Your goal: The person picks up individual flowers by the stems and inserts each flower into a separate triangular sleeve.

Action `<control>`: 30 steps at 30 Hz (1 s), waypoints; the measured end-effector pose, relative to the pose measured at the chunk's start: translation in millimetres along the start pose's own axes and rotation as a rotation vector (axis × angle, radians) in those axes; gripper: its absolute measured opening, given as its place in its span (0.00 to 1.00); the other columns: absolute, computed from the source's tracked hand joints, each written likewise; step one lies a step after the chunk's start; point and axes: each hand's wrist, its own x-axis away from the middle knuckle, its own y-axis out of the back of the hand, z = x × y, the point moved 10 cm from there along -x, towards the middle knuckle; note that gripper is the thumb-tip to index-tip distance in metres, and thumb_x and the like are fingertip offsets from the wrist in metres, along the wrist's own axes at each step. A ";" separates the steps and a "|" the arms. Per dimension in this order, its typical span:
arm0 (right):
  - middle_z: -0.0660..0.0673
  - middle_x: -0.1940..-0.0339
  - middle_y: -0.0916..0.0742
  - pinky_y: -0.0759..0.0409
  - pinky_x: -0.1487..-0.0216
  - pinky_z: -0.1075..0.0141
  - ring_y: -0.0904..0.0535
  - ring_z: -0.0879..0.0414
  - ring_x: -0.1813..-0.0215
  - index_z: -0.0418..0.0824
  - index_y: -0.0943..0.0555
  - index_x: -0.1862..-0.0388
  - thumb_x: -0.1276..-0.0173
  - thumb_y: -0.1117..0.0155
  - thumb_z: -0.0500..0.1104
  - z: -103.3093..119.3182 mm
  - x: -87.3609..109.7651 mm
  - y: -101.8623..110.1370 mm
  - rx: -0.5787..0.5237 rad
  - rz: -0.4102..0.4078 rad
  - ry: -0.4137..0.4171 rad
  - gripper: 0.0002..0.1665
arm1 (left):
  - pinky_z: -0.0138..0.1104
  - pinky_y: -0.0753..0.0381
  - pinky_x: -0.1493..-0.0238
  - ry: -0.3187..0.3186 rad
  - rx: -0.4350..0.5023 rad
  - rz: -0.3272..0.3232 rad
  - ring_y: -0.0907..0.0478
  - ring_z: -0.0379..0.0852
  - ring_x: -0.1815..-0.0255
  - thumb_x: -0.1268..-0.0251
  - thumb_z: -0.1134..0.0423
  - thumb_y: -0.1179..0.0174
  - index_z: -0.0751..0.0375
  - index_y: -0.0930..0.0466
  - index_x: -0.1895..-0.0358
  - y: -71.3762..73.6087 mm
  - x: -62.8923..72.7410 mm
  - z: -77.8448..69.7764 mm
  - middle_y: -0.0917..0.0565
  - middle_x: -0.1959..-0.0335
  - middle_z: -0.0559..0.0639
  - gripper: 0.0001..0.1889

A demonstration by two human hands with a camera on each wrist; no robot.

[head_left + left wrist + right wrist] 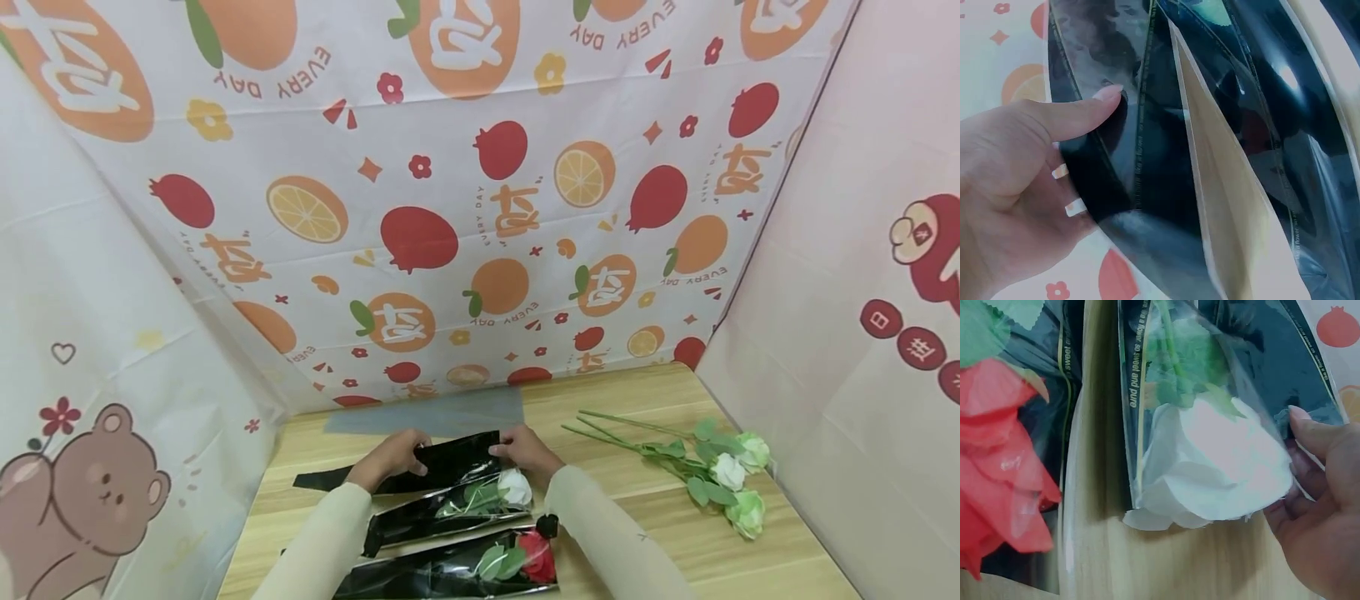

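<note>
A black flower-wrapping sleeve (pixel 461 460) with a clear front and gold printed lines is held between both hands at the back of the row. My left hand (pixel 392 460) grips it near the middle, thumb (pixel 1107 100) on the face and fingers behind. At its wide right end, my right hand (pixel 528 450) pinches the edge between thumb and fingers. Just in front lies a second sleeve holding a white rose (pixel 1216 462), its petals close to my right fingers. Nearest me is a third sleeve with a red rose (pixel 537 557) and green leaves.
Loose stems with a white rose (pixel 727 472) and pale green roses (pixel 746 512) lie at the table's right. A greyish sheet (pixel 450 412) sits at the back edge. Fruit-printed cloth (pixel 420 237) hangs behind the wooden table (pixel 630 508), with cloth walls on both sides.
</note>
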 end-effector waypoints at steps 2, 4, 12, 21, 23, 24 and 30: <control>0.54 0.86 0.32 0.34 0.73 0.66 0.40 0.60 0.80 0.47 0.33 0.86 0.26 0.31 0.44 3.2 -1.1 2.9 0.022 -0.016 0.021 0.29 | 0.52 0.17 0.46 0.016 -0.012 -0.023 0.17 0.56 0.49 0.44 0.71 0.23 0.63 0.14 0.51 2.0 -0.8 0.9 0.13 0.50 0.59 0.17; 0.55 0.86 0.35 0.34 0.71 0.67 0.42 0.60 0.80 0.48 0.34 0.86 0.26 0.31 0.46 7.6 -2.1 5.4 0.043 -0.028 0.043 0.29 | 0.52 0.17 0.46 0.023 -0.014 -0.045 0.16 0.56 0.50 0.44 0.69 0.23 0.62 0.12 0.51 4.5 -1.8 -0.3 0.12 0.51 0.58 0.17; 0.55 0.87 0.39 0.34 0.70 0.67 0.46 0.59 0.81 0.48 0.39 0.86 0.26 0.31 0.46 34.2 -3.4 6.4 0.096 -0.013 0.123 0.33 | 0.48 0.14 0.51 -0.043 0.040 -0.103 0.13 0.49 0.56 0.38 0.60 0.25 0.59 0.09 0.52 14.1 -8.8 -27.9 0.09 0.57 0.52 0.13; 0.56 0.88 0.38 0.42 0.75 0.68 0.46 0.62 0.82 0.43 0.32 0.85 0.26 0.31 0.48 66.9 -0.9 9.0 0.205 0.006 0.169 0.29 | 0.40 0.17 0.62 -0.173 0.059 -0.175 0.17 0.39 0.67 0.37 0.54 0.26 0.53 0.11 0.62 22.8 -15.4 -67.0 0.10 0.65 0.46 0.08; 0.57 0.88 0.38 0.42 0.76 0.69 0.46 0.62 0.82 0.44 0.31 0.86 0.26 0.30 0.49 71.8 0.2 9.8 0.223 0.019 0.168 0.29 | 0.37 0.19 0.64 -0.179 0.083 -0.184 0.19 0.37 0.69 0.37 0.54 0.26 0.53 0.11 0.64 25.1 -15.2 -71.3 0.10 0.67 0.45 0.08; 0.57 0.88 0.38 0.43 0.76 0.69 0.46 0.62 0.82 0.44 0.31 0.86 0.27 0.30 0.49 73.9 0.9 10.7 0.230 0.022 0.169 0.29 | 0.36 0.20 0.65 -0.186 0.099 -0.185 0.19 0.37 0.70 0.36 0.54 0.26 0.52 0.11 0.65 26.2 -14.9 -73.7 0.11 0.68 0.44 0.08; 0.57 0.88 0.38 0.43 0.76 0.70 0.46 0.63 0.82 0.49 0.34 0.87 0.28 0.28 0.50 87.9 5.9 23.3 0.280 0.008 0.214 0.31 | 0.33 0.20 0.67 -0.228 0.185 -0.181 0.18 0.38 0.71 0.35 0.55 0.27 0.53 0.09 0.65 31.7 -14.0 -86.2 0.10 0.69 0.46 0.07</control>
